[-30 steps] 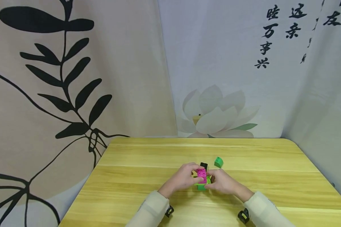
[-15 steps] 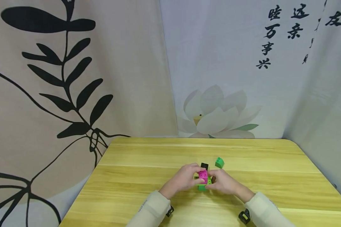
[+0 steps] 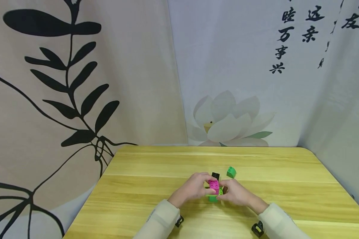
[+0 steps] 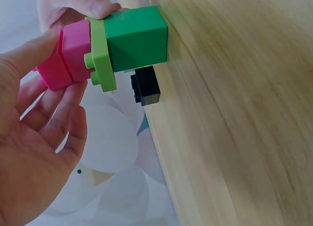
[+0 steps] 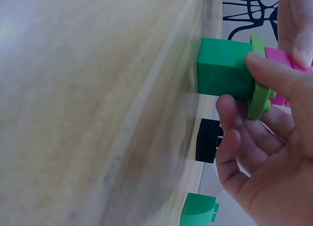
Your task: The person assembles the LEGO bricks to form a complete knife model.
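Observation:
A small stack of toy building blocks stands between both hands over the wooden table. At its bottom is a green block [image 5: 222, 67], then a thin lime plate [image 4: 101, 55] with studs along its edge, and two pink bricks [image 4: 76, 44] on top. My left hand [image 3: 192, 189] pinches the pink bricks between thumb and fingers. From the other side, my right hand [image 3: 237, 193] grips the lime plate, its thumb lying across the seam with the green block. Past the fingertips sits a black brick [image 3: 216, 175].
Farther back and to the right, a green sloped brick [image 3: 231, 172] lies on the wooden table [image 3: 287, 186]. A printed curtain [image 3: 143, 73] hangs behind the table's far edge. Each wrist wears a black strap-like device [image 3: 258, 229].
The view has shifted slightly. Both hands keep their hold on the stack, and the bricks stay where they were on the table.

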The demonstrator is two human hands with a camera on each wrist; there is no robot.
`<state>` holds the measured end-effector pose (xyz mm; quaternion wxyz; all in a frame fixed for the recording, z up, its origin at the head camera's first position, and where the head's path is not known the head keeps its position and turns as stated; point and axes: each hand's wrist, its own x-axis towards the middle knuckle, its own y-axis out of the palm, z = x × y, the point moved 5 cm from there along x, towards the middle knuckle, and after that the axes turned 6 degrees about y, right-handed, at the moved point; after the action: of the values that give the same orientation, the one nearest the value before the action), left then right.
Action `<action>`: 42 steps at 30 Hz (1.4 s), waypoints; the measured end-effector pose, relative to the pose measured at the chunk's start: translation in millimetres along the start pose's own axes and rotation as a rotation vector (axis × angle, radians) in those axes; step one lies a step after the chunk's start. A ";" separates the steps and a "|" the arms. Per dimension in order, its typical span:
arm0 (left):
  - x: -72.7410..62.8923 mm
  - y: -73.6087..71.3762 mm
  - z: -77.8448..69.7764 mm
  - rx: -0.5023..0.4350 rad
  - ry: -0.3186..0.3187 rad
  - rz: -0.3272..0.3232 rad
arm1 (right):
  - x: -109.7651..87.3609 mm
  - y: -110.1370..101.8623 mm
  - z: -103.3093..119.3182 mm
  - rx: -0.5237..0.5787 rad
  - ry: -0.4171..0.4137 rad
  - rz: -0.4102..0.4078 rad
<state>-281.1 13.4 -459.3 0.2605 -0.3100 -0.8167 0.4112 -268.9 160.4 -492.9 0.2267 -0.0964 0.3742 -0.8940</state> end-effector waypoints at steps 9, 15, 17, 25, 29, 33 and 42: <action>-0.5 -0.8 0.2 -0.012 -0.003 -0.003 | -0.1 0.2 -1.9 0.009 0.017 0.002; -2.4 1.5 2.1 -0.006 -0.010 -0.023 | 0.1 1.2 -1.8 0.015 0.014 0.000; -2.8 2.2 1.9 0.007 -0.006 -0.025 | -0.2 1.4 -2.1 0.013 0.009 -0.001; -2.8 3.1 3.7 -0.049 -0.010 -0.030 | 0.1 0.5 -3.1 0.007 0.010 0.005; -3.0 4.9 8.6 -0.111 -0.034 -0.030 | 0.4 0.6 -1.7 0.005 0.018 0.012; -5.5 8.4 13.7 -0.158 -0.059 -0.029 | 0.2 0.8 -0.3 0.002 0.025 0.016; -10.8 8.5 16.7 -0.211 -0.048 -0.031 | -1.5 0.6 1.2 -0.004 -0.006 0.018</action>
<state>-282.8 1.0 -477.0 0.2133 -0.3129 -0.8662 0.3260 -266.9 160.0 -492.5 0.2355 -0.0962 0.3761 -0.8910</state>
